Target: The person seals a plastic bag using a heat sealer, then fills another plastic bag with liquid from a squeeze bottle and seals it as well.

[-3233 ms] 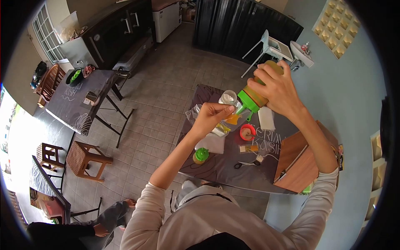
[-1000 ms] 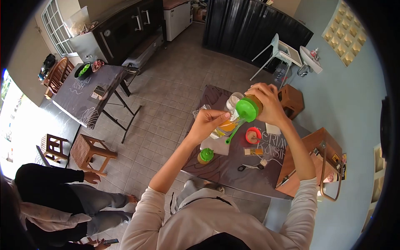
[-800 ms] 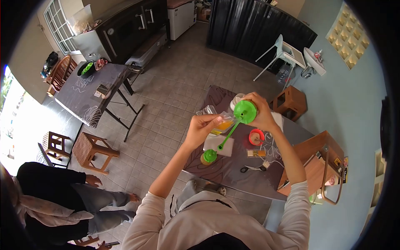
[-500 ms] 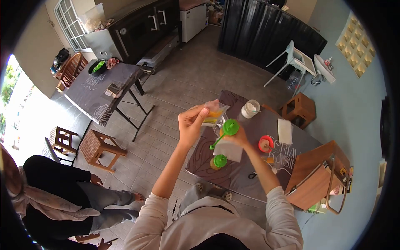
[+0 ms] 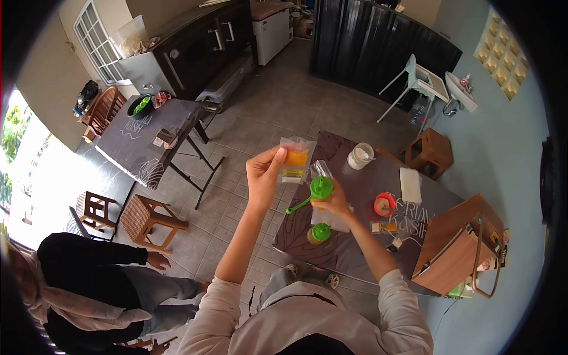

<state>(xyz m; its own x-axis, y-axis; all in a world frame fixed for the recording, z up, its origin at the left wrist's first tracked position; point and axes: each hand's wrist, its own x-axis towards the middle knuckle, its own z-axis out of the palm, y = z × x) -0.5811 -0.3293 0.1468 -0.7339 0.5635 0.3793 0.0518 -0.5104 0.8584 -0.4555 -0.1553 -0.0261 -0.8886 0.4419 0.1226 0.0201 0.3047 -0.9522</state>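
The small clear plastic pouch with orange sauce in it hangs in the air just off the far left corner of the dark grey leaf-print folding table. I see it pinched at its edge between the thumb and fingers of the left hand, which is closed on it. The right hand is wrapped shut around an amber squeeze bottle with a bright green cap, held over the table's left side, its green spout cover dangling out past the edge. On the table below that hand lies a white paper sheet, and a second green-capped bottle stands upright just beside it. Farther along the table I make out a white round tub, a red ring-shaped holder and a folded white cloth. A brown wooden box sits at the table's right end. A person in black stands well off the table's left side.
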